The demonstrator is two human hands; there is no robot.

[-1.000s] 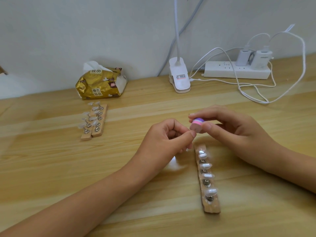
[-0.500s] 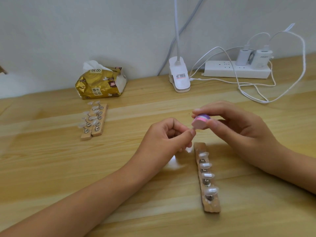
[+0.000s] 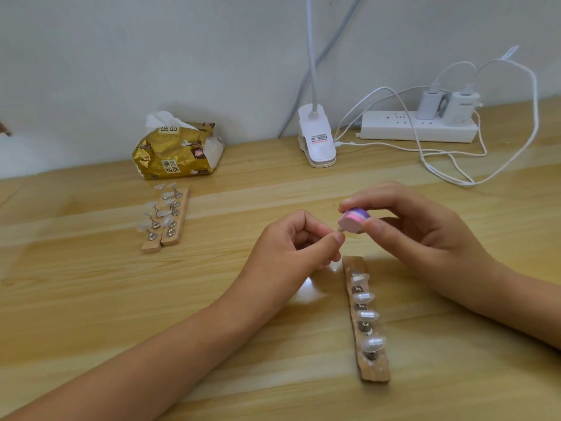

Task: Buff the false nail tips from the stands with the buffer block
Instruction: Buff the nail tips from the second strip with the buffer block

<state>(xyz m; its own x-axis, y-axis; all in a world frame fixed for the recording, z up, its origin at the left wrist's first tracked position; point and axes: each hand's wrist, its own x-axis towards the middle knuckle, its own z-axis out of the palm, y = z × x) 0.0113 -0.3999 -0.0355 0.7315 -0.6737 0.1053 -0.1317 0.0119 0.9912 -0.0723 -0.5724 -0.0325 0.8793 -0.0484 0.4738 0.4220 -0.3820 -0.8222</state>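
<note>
My right hand [image 3: 425, 229] pinches a small pink, purple and blue buffer block [image 3: 353, 221] between thumb and fingers. My left hand [image 3: 291, 250] is curled and pinches a clear false nail tip [image 3: 340, 230] right under the block's pink face. Below both hands a wooden stand [image 3: 368, 369] lies lengthwise with several pearly nail tips [image 3: 365, 316] on metal posts. A second pair of wooden stands [image 3: 173, 235] with several clear tips lies farther left.
A gold tissue pack [image 3: 174, 154] sits at the back left by the wall. A white clip lamp base [image 3: 317, 141] stands at the back centre. A white power strip [image 3: 419, 129] with chargers and loose white cables [image 3: 455, 165] lies at the back right.
My right hand lifted the buffer block slightly up and right, tilting its pink face down toward the tip. My left hand stayed almost in place.
</note>
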